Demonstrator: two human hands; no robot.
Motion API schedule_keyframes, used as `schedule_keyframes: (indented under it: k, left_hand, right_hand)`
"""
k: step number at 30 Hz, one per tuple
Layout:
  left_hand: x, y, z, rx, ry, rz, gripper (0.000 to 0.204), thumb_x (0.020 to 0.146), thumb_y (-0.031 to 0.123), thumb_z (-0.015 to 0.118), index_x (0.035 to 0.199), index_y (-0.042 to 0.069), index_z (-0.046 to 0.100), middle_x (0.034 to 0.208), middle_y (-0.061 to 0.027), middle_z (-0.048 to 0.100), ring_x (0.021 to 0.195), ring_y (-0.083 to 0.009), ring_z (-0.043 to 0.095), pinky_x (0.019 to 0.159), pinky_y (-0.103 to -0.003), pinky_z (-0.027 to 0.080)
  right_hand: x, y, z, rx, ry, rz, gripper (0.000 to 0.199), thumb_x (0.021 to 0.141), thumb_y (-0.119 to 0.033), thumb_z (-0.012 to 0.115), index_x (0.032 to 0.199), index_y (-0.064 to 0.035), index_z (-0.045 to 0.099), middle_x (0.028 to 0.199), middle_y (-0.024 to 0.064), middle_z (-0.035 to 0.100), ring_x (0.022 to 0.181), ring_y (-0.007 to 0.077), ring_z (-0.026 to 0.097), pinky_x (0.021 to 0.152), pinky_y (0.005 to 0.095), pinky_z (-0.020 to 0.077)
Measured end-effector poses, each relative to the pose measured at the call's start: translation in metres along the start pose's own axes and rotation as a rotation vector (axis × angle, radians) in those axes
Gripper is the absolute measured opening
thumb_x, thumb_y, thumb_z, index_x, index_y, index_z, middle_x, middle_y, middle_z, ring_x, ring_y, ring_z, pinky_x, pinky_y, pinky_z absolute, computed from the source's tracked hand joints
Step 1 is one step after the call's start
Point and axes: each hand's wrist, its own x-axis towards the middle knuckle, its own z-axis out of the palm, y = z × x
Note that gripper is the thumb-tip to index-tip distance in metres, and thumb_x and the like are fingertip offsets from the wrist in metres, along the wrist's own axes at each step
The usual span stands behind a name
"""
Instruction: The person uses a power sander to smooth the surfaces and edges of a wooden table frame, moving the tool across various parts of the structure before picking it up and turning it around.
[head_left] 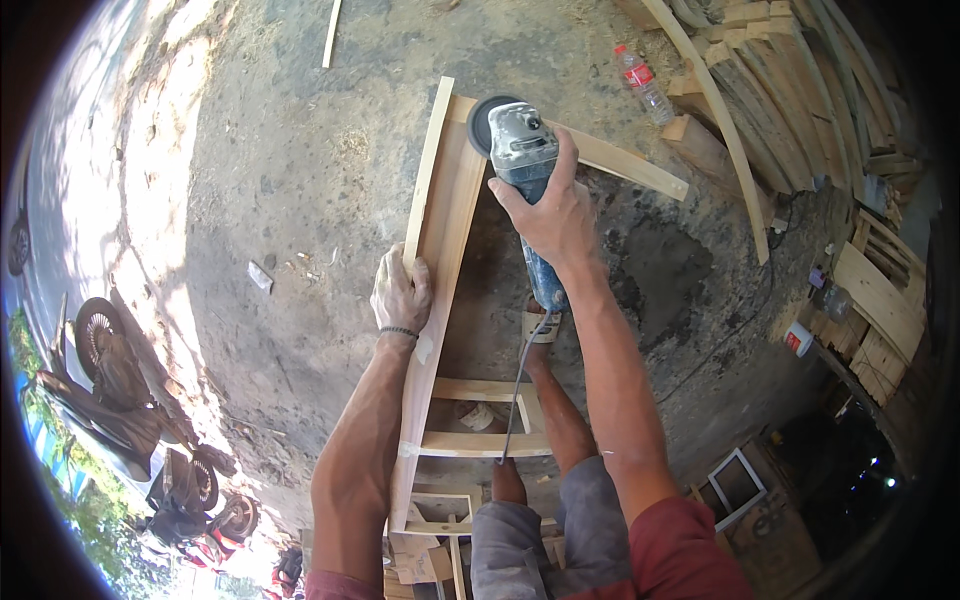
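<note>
My right hand [550, 210] is wrapped round a blue and grey angle grinder [535, 180], which is coated with pale dust. The grinder's round dark disc [482, 122] meets the far end of a long pale wooden frame [450, 210]; whether it touches the wood I cannot tell. My left hand [402, 290] is closed over the frame's left edge, gripping a narrow raised wooden strip [428, 180] that runs along it. From the grinder's back a grey cord [517, 390] hangs down toward my legs. Crosspieces [485, 443] join the frame near my feet.
A wooden piece [630, 165] slants away right of the grinder. Stacked timber [770, 100] and a plastic bottle [643, 82] lie at the far right. A thin stick [331, 35] lies on the ground at the back. Motorcycles [120, 390] stand at the left. A white cup [798, 338] is at right.
</note>
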Motion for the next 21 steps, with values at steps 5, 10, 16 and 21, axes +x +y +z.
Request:
schedule_keyframes:
  k: [5, 10, 16, 21]
  left_hand:
    - [0.001, -0.004, 0.0, 0.002, 0.004, 0.015, 0.042, 0.103, 0.033, 0.053, 0.131, 0.003, 0.055, 0.121, -0.0228, 0.064, 0.112, -0.044, 0.062, 0.093, -0.052, 0.052]
    - [0.001, -0.001, 0.002, -0.007, 0.011, -0.001, 0.042, 0.103, 0.034, 0.053, 0.131, 0.003, 0.055, 0.121, -0.0227, 0.064, 0.111, -0.0442, 0.063, 0.092, -0.052, 0.052]
    - [0.0, -0.002, 0.0, 0.01, -0.003, -0.036, 0.043, 0.103, 0.036, 0.052, 0.132, 0.003, 0.055, 0.12, -0.0222, 0.064, 0.109, -0.0445, 0.063, 0.09, -0.052, 0.052]
    - [0.001, -0.002, 0.002, 0.03, 0.018, 0.012, 0.043, 0.104, 0.036, 0.051, 0.132, 0.003, 0.054, 0.12, -0.0225, 0.064, 0.109, -0.0448, 0.062, 0.089, -0.053, 0.052]
  right_hand:
    - [0.002, 0.002, -0.001, -0.031, 0.04, 0.022, 0.092, 0.086, -0.041, 0.078, 0.152, -0.0055, 0.024, 0.107, 0.0357, 0.069, 0.096, 0.0541, 0.07, 0.085, 0.0576, 0.0567]
    - [0.005, -0.011, 0.008, -0.019, -0.038, -0.025, 0.093, 0.088, -0.04, 0.076, 0.153, -0.0048, 0.02, 0.103, 0.0363, 0.069, 0.094, 0.0547, 0.07, 0.083, 0.0577, 0.0572]
    - [-0.018, -0.002, 0.007, -0.035, -0.001, -0.017, 0.091, 0.085, -0.038, 0.079, 0.153, -0.0069, 0.025, 0.104, 0.0361, 0.069, 0.091, 0.0545, 0.07, 0.08, 0.0564, 0.0576]
    - [-0.017, 0.019, -0.008, 0.005, 0.119, 0.15, 0.095, 0.085, -0.039, 0.08, 0.153, -0.0064, 0.024, 0.106, 0.034, 0.07, 0.094, 0.0541, 0.069, 0.082, 0.0583, 0.0558]
